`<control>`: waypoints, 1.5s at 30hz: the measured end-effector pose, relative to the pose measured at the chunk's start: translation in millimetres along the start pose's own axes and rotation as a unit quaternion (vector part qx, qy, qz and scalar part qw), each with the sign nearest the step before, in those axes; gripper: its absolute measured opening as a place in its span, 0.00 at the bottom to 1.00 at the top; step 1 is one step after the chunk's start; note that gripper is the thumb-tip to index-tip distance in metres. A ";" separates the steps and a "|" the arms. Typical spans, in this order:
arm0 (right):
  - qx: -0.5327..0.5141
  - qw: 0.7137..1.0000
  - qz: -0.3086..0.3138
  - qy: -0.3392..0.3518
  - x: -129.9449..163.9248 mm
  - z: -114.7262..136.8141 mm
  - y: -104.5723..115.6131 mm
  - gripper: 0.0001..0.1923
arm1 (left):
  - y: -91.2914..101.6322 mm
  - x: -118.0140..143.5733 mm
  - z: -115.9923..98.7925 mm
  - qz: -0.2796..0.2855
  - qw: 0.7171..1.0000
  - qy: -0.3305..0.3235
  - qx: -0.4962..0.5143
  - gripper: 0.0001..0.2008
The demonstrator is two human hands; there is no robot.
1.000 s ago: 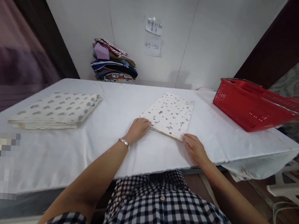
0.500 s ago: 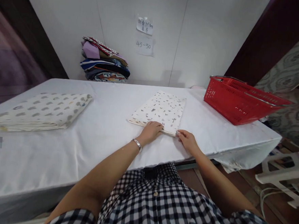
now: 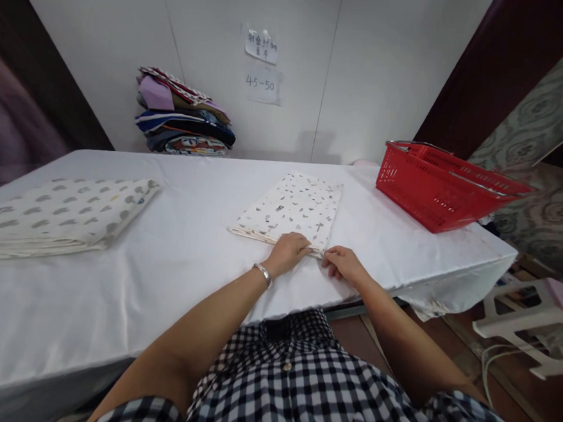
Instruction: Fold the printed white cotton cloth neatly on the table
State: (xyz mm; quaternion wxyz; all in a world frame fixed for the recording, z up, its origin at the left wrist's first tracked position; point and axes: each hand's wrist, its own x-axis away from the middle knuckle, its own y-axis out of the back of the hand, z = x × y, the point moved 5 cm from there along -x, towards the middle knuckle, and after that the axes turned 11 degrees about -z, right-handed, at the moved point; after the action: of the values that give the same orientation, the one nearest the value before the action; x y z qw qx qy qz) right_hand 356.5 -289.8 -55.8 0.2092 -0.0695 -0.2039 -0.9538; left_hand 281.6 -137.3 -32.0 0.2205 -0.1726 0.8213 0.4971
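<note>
At far left, a folded cloth with grey spots (image 3: 59, 215) lies flat on the white table (image 3: 171, 274), its right end pointing toward the centre. Behind it, against the far wall, a stack of folded fabrics (image 3: 185, 114) in purple, blue and mixed prints rests on the far edge of the table. To the right of the stack, two paper notes (image 3: 261, 65) are fixed to the wall, the lower one reading "45-50".

At centre, a folded white cloth with small dark motifs (image 3: 294, 208) lies flat on the table, near the near edge. The left hand (image 3: 288, 253), with a silver bracelet (image 3: 262, 274) at the wrist, rests palm down on the near edge of this cloth, fingers curled over the hem; whether the fingers pinch the fabric or only press on it cannot be told. The right hand (image 3: 342, 265) lies just beside the left, at the cloth's near right corner, fingertips together and touching the hem in a nearly closed pinch. The two hands are close but apart.

Farther right, a red plastic basket (image 3: 437, 190) with metal handles stands near the right end of the table, well apart from the cloth. At far right, off the table, a white plastic stool (image 3: 525, 318) stands on the floor. In the foreground, a black-and-white checked garment (image 3: 307, 399) covers the person's torso.
</note>
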 end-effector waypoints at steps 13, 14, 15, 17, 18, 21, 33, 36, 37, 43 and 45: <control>-0.131 0.972 0.123 -0.149 -3.3 -2.8 -6.4 0.07 | -7.7 -2.0 -11.8 -0.013 1.000 -0.002 0.021 0.09; -0.137 0.971 0.125 -0.150 -4.3 -3.3 -6.9 0.07 | -7.2 -2.9 -12.5 -0.012 1.000 0.001 0.025 0.08; -0.142 0.970 0.127 -0.151 -5.0 -3.5 -7.5 0.07 | -6.6 -4.0 -13.3 -0.012 0.999 0.005 0.030 0.08; -0.156 0.968 0.128 -0.147 -5.6 -2.2 -8.7 0.07 | -4.4 -6.7 -14.9 -0.019 0.999 0.017 0.040 0.08; -0.164 0.967 0.129 -0.144 -5.4 -1.0 -9.2 0.07 | -3.0 -7.9 -15.5 -0.028 0.998 0.024 0.046 0.09; -0.197 0.961 0.133 -0.138 -4.1 3.8 -10.2 0.06 | -0.4 -9.6 -17.7 -0.052 0.996 0.033 0.059 0.09; -0.259 0.951 0.105 -0.129 3.3 1.8 -11.4 0.05 | -6.3 -3.5 -19.7 -0.005 0.997 0.000 0.075 0.08; -0.298 0.939 0.113 -0.132 5.2 0.8 -10.6 0.05 | -6.8 -3.0 -19.1 -0.001 0.997 -0.003 0.072 0.08; -0.309 0.935 0.115 -0.131 5.5 0.2 -10.0 0.05 | -7.2 -2.8 -18.8 0.000 0.998 -0.005 0.070 0.09; -0.323 0.935 0.078 -0.120 5.1 -1.9 -8.8 0.08 | -10.4 -1.1 -16.3 -0.001 0.998 -0.015 0.058 0.12; -0.321 0.938 0.060 -0.117 5.0 -0.8 -9.9 0.10 | -10.7 -0.7 -15.9 -0.001 0.998 -0.017 0.053 0.13</control>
State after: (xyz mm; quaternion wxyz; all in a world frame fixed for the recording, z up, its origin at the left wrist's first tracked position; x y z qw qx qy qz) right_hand 347.6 -283.8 -59.0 0.2070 -0.2557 0.0945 -0.9396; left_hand 284.6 -156.2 -32.9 0.2438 -0.1525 0.8424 0.4557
